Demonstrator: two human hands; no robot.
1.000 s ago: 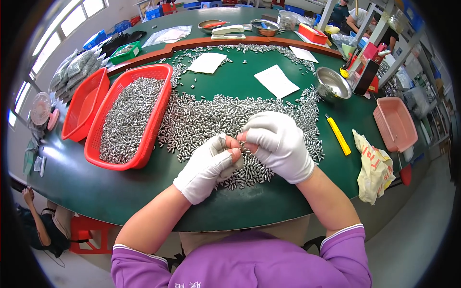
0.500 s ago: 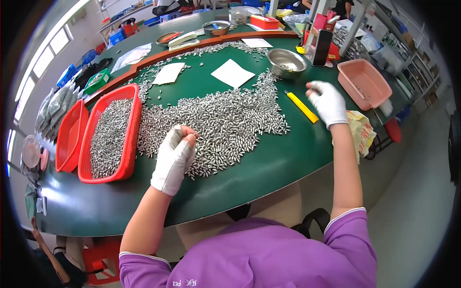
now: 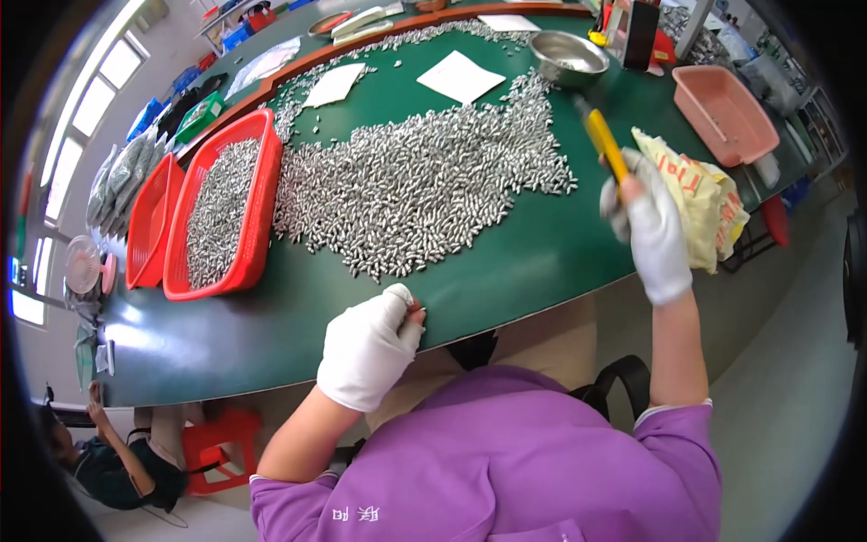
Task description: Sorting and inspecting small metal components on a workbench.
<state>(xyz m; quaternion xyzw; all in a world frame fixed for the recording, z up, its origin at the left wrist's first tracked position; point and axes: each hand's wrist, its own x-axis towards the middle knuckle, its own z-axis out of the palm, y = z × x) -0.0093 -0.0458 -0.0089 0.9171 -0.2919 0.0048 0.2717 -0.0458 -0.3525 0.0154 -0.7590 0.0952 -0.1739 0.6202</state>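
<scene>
My right hand (image 3: 657, 235), in a white glove with bare fingertips, is wrapped round a yellow utility knife (image 3: 603, 137). The knife is raised over the right part of the table, its tip pointing away from me toward a steel bowl (image 3: 568, 60). Near the front table edge, my gloved left hand (image 3: 368, 350) is closed with thumb and fingers together. Whatever it may pinch is too small to make out. Beyond it spreads a wide heap of small silvery metal pieces (image 3: 406, 190). A red basket (image 3: 262, 212) full of the same pieces stands on the left.
White paper sheets (image 3: 461, 78) lie behind the heap. On the right are a pink tub (image 3: 727, 113) and a crumpled yellow plastic bag (image 3: 700, 203) at the table edge. Another red basket (image 3: 149, 226) stands far left. A seated person (image 3: 117, 461) is at lower left.
My right hand has picked the yellow knife up off the table. My left hand has drawn back from the heap toward the front edge. The whole view has shifted.
</scene>
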